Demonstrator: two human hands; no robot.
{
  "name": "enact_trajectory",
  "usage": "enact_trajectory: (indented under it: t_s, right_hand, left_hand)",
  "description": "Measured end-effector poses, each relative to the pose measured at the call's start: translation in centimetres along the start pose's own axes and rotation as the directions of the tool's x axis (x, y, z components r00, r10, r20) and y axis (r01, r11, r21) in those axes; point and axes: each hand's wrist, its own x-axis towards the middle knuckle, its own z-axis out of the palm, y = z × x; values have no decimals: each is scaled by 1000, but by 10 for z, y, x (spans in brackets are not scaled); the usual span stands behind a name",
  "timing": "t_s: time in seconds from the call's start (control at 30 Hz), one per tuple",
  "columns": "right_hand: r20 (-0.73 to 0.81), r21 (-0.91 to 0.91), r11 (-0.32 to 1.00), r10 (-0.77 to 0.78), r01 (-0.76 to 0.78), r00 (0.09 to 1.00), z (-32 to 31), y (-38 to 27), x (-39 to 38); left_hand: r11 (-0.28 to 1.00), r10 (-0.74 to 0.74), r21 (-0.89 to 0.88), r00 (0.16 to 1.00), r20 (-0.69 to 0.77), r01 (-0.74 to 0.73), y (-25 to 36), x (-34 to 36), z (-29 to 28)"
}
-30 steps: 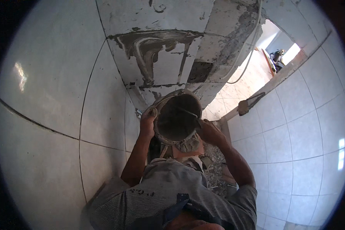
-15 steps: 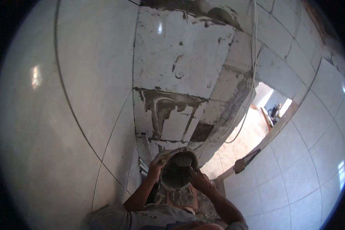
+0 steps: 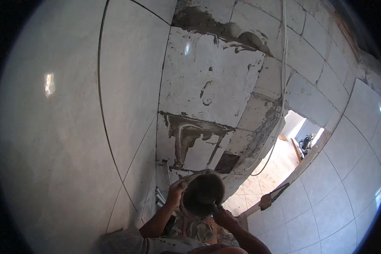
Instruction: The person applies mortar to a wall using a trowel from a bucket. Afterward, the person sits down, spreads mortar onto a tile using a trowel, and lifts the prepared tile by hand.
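Note:
My left hand [image 3: 176, 193] grips the rim of a round, mortar-stained bucket [image 3: 201, 194], tilted so its dark inside shows. My right hand [image 3: 224, 218] is closed on a trowel at the bucket's lower right, the blade mostly hidden in the shadowed interior. Beyond the bucket stands a wall of pale tiles [image 3: 207, 76] smeared with grey mortar [image 3: 186, 129], with bare, rough blocks beside them.
Large glossy tiles [image 3: 72, 135] line the left wall, smaller ones [image 3: 325, 199] the right. A white cable [image 3: 283, 55] hangs over an opening [image 3: 275, 165] onto a lit floor. Pale pipes [image 3: 160, 195] lean behind my left hand, and rubble [image 3: 199, 228] lies below.
The view has tilted upward, showing more of the wall, so the bucket and my hands sit lower in the picture. Both hands keep their hold.

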Motion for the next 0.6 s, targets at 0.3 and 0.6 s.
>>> enact_trajectory:
  t_s: [0.3, 0.6]
  right_hand:
    - [-73, -9, 997, -75, 75, 995, 4, 5, 4]
    - [55, 209, 956, 197, -204, 979, 7, -11, 3]
  left_hand:
    - [990, 133, 58, 991, -8, -132, -5, -13, -1]
    - [967, 74, 256, 968, -238, -11, 0, -11, 9]
